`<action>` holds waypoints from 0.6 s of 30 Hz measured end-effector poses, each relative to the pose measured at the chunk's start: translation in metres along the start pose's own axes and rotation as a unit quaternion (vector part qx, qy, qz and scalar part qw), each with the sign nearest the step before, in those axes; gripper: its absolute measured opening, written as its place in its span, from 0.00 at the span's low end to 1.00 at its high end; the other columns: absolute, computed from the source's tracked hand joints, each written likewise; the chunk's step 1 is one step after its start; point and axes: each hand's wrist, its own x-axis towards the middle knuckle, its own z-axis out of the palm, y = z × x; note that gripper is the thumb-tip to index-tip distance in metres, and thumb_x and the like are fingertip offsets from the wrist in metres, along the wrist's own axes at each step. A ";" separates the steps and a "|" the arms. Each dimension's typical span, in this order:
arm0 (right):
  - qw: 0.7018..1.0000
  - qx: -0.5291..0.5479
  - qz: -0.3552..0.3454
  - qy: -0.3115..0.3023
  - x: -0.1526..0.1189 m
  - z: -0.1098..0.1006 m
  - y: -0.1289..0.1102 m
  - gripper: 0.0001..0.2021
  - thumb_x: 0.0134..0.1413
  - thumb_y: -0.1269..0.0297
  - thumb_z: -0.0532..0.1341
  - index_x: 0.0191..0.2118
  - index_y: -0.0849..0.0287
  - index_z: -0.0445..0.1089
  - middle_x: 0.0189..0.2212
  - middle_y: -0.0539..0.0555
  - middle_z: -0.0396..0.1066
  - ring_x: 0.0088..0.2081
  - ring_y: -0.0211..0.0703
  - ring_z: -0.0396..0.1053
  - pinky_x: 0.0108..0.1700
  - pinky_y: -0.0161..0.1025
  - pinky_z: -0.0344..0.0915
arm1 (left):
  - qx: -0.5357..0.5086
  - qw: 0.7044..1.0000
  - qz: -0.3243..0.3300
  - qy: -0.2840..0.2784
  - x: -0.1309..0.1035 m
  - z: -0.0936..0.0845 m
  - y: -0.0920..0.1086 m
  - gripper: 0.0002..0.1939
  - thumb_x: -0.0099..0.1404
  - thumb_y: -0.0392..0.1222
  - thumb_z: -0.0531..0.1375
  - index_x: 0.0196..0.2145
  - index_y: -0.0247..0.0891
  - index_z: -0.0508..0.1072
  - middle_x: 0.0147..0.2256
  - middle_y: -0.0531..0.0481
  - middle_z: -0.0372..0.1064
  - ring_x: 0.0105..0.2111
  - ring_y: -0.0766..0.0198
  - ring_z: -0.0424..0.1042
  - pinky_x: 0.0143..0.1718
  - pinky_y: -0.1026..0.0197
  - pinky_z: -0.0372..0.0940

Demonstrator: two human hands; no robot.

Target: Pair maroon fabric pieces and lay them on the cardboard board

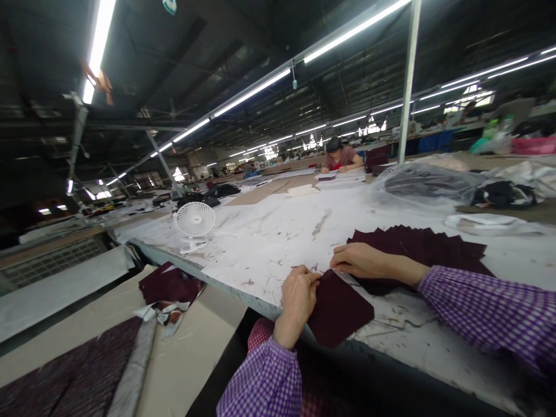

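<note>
A dark maroon fabric piece (pixel 341 310) with angled corners lies at the front edge of the white-covered table, its lower end reaching slightly past the edge. My left hand (pixel 299 295) is closed at its upper left side, thumb and forefinger pinching the border. At the top corner, the fingertips of my right hand (pixel 358 259) are pressed together on the fabric. Under and behind my right wrist, a fanned stack of maroon fabric pieces (pixel 428 246) with zigzag edges spreads over the table. My right forearm covers part of that stack.
A small white fan (pixel 195 223) stands at the table's left edge. Clear plastic sheeting (pixel 425 185) lies at the right. Across the table, a person (pixel 343 157) leans over. More maroon cloth (pixel 169 284) rests on a lower surface at left. A pole (pixel 408 87) rises behind.
</note>
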 end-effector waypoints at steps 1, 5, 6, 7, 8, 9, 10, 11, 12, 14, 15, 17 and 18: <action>1.000 -0.004 0.000 0.000 0.000 0.000 -0.001 0.12 0.58 0.68 0.52 0.38 0.58 0.73 0.35 0.55 0.72 0.37 0.43 0.69 0.40 0.36 0.61 | 0.002 1.000 0.000 0.000 0.000 0.000 0.000 0.13 0.62 0.35 0.56 0.40 0.47 0.78 0.32 0.50 0.69 0.38 0.58 0.68 0.38 0.59 0.63; 1.000 -0.018 0.011 0.001 0.003 0.002 -0.005 0.11 0.57 0.69 0.52 0.36 0.60 0.72 0.35 0.55 0.72 0.36 0.43 0.69 0.38 0.36 0.60 | 0.009 1.000 0.001 -0.004 0.000 0.000 0.001 0.13 0.62 0.36 0.56 0.40 0.47 0.78 0.33 0.50 0.68 0.38 0.58 0.68 0.39 0.58 0.62; 1.000 -0.019 0.013 0.000 0.004 0.002 -0.005 0.11 0.56 0.69 0.52 0.35 0.60 0.72 0.35 0.55 0.72 0.36 0.43 0.68 0.38 0.36 0.60 | 0.009 1.000 0.001 -0.004 0.000 -0.001 0.001 0.13 0.62 0.36 0.56 0.40 0.47 0.78 0.33 0.50 0.68 0.38 0.58 0.68 0.39 0.58 0.62; 1.000 -0.021 0.014 -0.002 0.004 0.002 -0.005 0.10 0.56 0.69 0.52 0.35 0.60 0.72 0.34 0.55 0.72 0.36 0.42 0.68 0.38 0.36 0.60 | 0.008 1.000 0.001 -0.004 -0.001 -0.001 0.001 0.13 0.62 0.35 0.56 0.40 0.47 0.77 0.33 0.50 0.68 0.38 0.58 0.68 0.39 0.58 0.63; 1.000 -0.022 0.015 -0.004 0.005 0.002 -0.006 0.10 0.56 0.69 0.52 0.34 0.59 0.71 0.34 0.55 0.71 0.35 0.42 0.68 0.37 0.35 0.59 | 0.007 1.000 0.001 -0.004 -0.001 -0.001 0.001 0.13 0.62 0.35 0.56 0.40 0.47 0.77 0.33 0.50 0.68 0.38 0.58 0.68 0.39 0.59 0.63; 1.000 -0.025 0.015 -0.006 0.005 0.003 -0.006 0.10 0.55 0.69 0.52 0.34 0.59 0.71 0.34 0.54 0.71 0.35 0.42 0.68 0.37 0.35 0.59 | 0.005 1.000 0.001 -0.005 -0.001 -0.001 0.000 0.13 0.62 0.35 0.57 0.41 0.47 0.77 0.33 0.50 0.68 0.38 0.58 0.68 0.40 0.59 0.63; 0.999 -0.028 0.014 -0.006 0.005 0.003 -0.006 0.10 0.56 0.69 0.52 0.33 0.59 0.71 0.33 0.54 0.71 0.34 0.42 0.68 0.36 0.35 0.58 | 0.003 1.000 0.002 -0.006 0.000 -0.001 0.000 0.13 0.62 0.35 0.57 0.41 0.47 0.77 0.33 0.50 0.69 0.39 0.58 0.68 0.40 0.59 0.63; 0.999 -0.033 0.011 -0.005 0.005 0.004 -0.006 0.10 0.56 0.69 0.52 0.33 0.59 0.70 0.33 0.54 0.71 0.34 0.41 0.67 0.35 0.35 0.58 | 0.003 1.000 0.001 -0.008 0.000 -0.001 0.000 0.13 0.62 0.35 0.57 0.41 0.47 0.77 0.33 0.50 0.69 0.39 0.58 0.68 0.40 0.58 0.63; 0.999 -0.040 0.006 -0.002 0.004 0.006 -0.006 0.09 0.56 0.69 0.52 0.33 0.60 0.70 0.33 0.54 0.71 0.33 0.41 0.67 0.35 0.35 0.57 | 0.002 1.000 0.000 -0.009 0.000 -0.001 0.000 0.13 0.62 0.35 0.57 0.41 0.46 0.77 0.33 0.49 0.69 0.39 0.58 0.68 0.40 0.58 0.63; 0.998 -0.060 -0.010 0.012 0.003 0.009 -0.006 0.10 0.58 0.69 0.51 0.33 0.60 0.69 0.32 0.54 0.70 0.33 0.40 0.66 0.33 0.34 0.56 | 0.000 1.000 -0.003 -0.010 0.000 -0.001 0.000 0.13 0.63 0.36 0.56 0.42 0.45 0.77 0.34 0.49 0.69 0.39 0.58 0.68 0.41 0.58 0.63; 0.997 -0.074 -0.020 0.020 0.003 0.011 -0.005 0.10 0.59 0.69 0.50 0.33 0.61 0.68 0.31 0.54 0.69 0.32 0.39 0.66 0.33 0.34 0.55 | -0.001 1.000 -0.003 -0.011 0.000 -0.001 0.000 0.13 0.63 0.36 0.56 0.42 0.45 0.77 0.34 0.49 0.69 0.40 0.58 0.68 0.41 0.58 0.63; 0.993 -0.105 -0.042 0.036 0.002 0.015 -0.004 0.10 0.60 0.69 0.49 0.32 0.61 0.67 0.31 0.54 0.68 0.32 0.38 0.65 0.31 0.34 0.54 | -0.005 1.000 -0.002 -0.009 0.000 -0.001 0.000 0.13 0.64 0.36 0.56 0.43 0.44 0.77 0.34 0.49 0.69 0.40 0.59 0.68 0.41 0.59 0.63; 0.990 -0.122 -0.053 0.041 0.002 0.017 -0.004 0.10 0.60 0.69 0.49 0.32 0.61 0.66 0.31 0.54 0.68 0.32 0.38 0.65 0.30 0.34 0.53 | -0.007 1.000 -0.001 -0.008 0.000 -0.001 0.000 0.13 0.64 0.36 0.56 0.43 0.44 0.76 0.34 0.50 0.69 0.39 0.59 0.68 0.41 0.60 0.62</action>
